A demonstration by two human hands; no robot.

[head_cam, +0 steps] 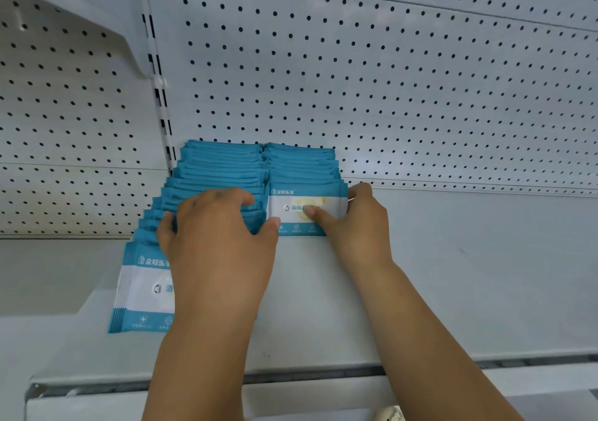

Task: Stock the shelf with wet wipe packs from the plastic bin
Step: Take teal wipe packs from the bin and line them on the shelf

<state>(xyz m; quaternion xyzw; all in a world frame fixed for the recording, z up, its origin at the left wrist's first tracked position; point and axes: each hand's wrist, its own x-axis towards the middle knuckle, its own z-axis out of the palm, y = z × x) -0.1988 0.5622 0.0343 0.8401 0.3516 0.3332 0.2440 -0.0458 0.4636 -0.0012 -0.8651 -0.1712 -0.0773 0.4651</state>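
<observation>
Bare forearms reaching forward side by side, left hand (213,226) palm down, fingers curled over wet wipe packs (220,168), right hand (356,223) pinching front pack (304,194), thumb flat on its face

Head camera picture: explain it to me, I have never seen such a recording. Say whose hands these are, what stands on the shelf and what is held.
No machine here: a person wears one camera on the head, looking at their bare hands. On the white shelf, against a pegboard back panel, stand two rows of blue wet wipe packs. The left hand grips packs in the left row; the right hand pinches the right row's front pack.
</observation>
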